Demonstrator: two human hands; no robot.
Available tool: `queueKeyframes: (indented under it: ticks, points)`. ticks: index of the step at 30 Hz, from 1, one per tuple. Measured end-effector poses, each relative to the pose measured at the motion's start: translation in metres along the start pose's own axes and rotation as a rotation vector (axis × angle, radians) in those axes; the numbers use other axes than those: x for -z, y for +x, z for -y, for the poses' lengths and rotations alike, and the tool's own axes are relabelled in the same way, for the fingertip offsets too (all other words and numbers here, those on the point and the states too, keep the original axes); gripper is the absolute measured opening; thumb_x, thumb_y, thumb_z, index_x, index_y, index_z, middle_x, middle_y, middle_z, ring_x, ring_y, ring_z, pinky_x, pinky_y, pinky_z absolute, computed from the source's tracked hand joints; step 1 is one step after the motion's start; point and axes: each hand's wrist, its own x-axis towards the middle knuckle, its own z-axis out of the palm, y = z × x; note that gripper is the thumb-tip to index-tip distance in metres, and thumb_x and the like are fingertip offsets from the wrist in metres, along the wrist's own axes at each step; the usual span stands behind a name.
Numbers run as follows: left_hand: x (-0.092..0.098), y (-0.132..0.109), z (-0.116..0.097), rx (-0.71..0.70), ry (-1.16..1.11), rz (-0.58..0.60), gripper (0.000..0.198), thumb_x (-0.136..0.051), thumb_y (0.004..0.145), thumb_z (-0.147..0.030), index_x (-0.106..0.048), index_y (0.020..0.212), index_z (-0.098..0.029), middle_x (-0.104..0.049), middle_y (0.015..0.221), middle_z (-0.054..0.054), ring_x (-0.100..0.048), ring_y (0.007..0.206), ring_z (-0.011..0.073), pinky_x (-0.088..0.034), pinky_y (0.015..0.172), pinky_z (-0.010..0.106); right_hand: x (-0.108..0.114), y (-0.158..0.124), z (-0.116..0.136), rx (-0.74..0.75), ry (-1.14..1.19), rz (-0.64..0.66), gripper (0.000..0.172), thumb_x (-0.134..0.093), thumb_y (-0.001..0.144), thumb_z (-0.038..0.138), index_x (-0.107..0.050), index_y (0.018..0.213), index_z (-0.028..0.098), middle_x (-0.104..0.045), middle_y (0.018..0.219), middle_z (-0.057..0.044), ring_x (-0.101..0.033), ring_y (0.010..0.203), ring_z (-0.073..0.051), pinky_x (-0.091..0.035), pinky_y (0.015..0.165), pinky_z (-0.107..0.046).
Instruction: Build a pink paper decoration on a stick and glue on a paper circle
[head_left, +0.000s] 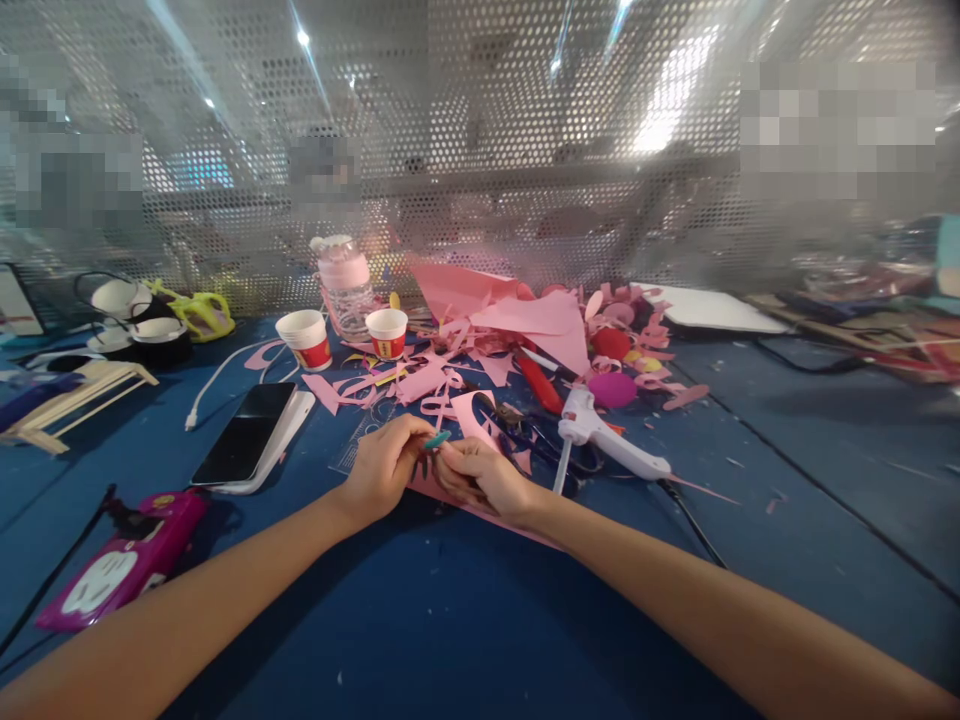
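Observation:
In the middle of the head view my two hands meet above the blue table (450,630). A small flat teal piece (436,440) is pinched at the fingertips between them; its exact kind cannot be made out. My left hand (386,465) is closed on its left side, and my right hand (484,475) is closed on its right side with the fingers curled. Beneath the hands lies a strip of pink paper (517,528), partly covered by them. Just beyond are dark-handled scissors (510,415), and to the right rests a white hot glue gun (611,435).
Pink paper scraps (525,325) pile up behind the hands, near a red-handled cutter (541,383). Paper cups (306,338) and a pink-lidded bottle (345,285) stand at the back left. A phone (246,432) and a magenta case (124,565) lie left; a perforated metal screen (480,150) rises behind.

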Motion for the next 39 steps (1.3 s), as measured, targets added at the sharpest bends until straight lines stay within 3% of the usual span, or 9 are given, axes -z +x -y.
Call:
queueKeyframes:
  ticks: [5, 9, 15, 27, 33, 39]
  points:
    - [0.0012, -0.0008, -0.0024, 0.048, 0.006, 0.008, 0.016, -0.039, 0.088, -0.014, -0.051, 0.078, -0.017, -0.058, 0.060, -0.001, -0.055, 0.052, 0.0090, -0.043, 0.053, 0.018, -0.0005, -0.0002, 0.0002, -0.006, 0.001, -0.003, 0.045, -0.046, 0.084, 0.041, -0.036, 0.046, 0.018, -0.030, 0.035, 0.009, -0.019, 0.029, -0.003, -0.009, 0.031, -0.023]
    - [0.0008, -0.0015, -0.0014, 0.131, -0.056, 0.041, 0.019, -0.037, 0.089, -0.020, -0.051, 0.077, -0.017, -0.057, 0.060, -0.001, -0.055, 0.054, 0.0101, -0.044, 0.055, 0.020, -0.0008, 0.0005, 0.0000, -0.002, 0.009, -0.017, 0.043, -0.048, 0.082, 0.041, -0.037, 0.047, 0.018, -0.032, 0.037, 0.009, -0.020, 0.029, -0.003, -0.010, 0.031, -0.022]
    - [-0.0004, -0.0012, 0.0004, 0.115, -0.148, 0.054, 0.012, -0.046, 0.086, -0.025, -0.054, 0.086, -0.015, -0.062, 0.074, 0.003, -0.058, 0.063, 0.0119, -0.046, 0.060, 0.022, -0.0012, 0.0003, -0.0003, -0.019, 0.007, -0.012, 0.046, -0.048, 0.082, 0.043, -0.036, 0.045, 0.018, -0.031, 0.036, 0.009, -0.018, 0.027, -0.003, -0.008, 0.029, -0.022]
    - [-0.0007, 0.0010, -0.0017, 0.200, -0.107, 0.070, 0.021, -0.035, 0.090, -0.023, -0.052, 0.079, -0.017, -0.057, 0.061, -0.001, -0.054, 0.055, 0.0108, -0.043, 0.055, 0.022, -0.0009, 0.0020, -0.0029, -0.011, 0.008, -0.047, 0.044, -0.050, 0.081, 0.043, -0.036, 0.047, 0.018, -0.033, 0.036, 0.009, -0.020, 0.028, -0.003, -0.010, 0.029, -0.022]
    - [-0.0017, -0.0005, 0.0009, 0.157, -0.165, 0.070, 0.015, -0.046, 0.086, -0.029, -0.053, 0.087, -0.016, -0.062, 0.075, 0.003, -0.058, 0.064, 0.0128, -0.046, 0.059, 0.023, -0.0017, 0.0005, -0.0016, -0.006, -0.002, -0.036, 0.046, -0.051, 0.079, 0.045, -0.035, 0.045, 0.019, -0.031, 0.036, 0.009, -0.018, 0.028, -0.003, -0.008, 0.030, -0.023]
    - [-0.0002, 0.0018, -0.0008, 0.164, -0.091, 0.058, 0.020, -0.037, 0.089, -0.024, -0.052, 0.078, -0.017, -0.058, 0.060, -0.001, -0.055, 0.054, 0.0108, -0.044, 0.055, 0.022, -0.0018, 0.0002, -0.0023, 0.005, -0.006, -0.044, 0.044, -0.048, 0.081, 0.043, -0.035, 0.046, 0.019, -0.031, 0.036, 0.009, -0.020, 0.030, -0.004, -0.009, 0.032, -0.024]
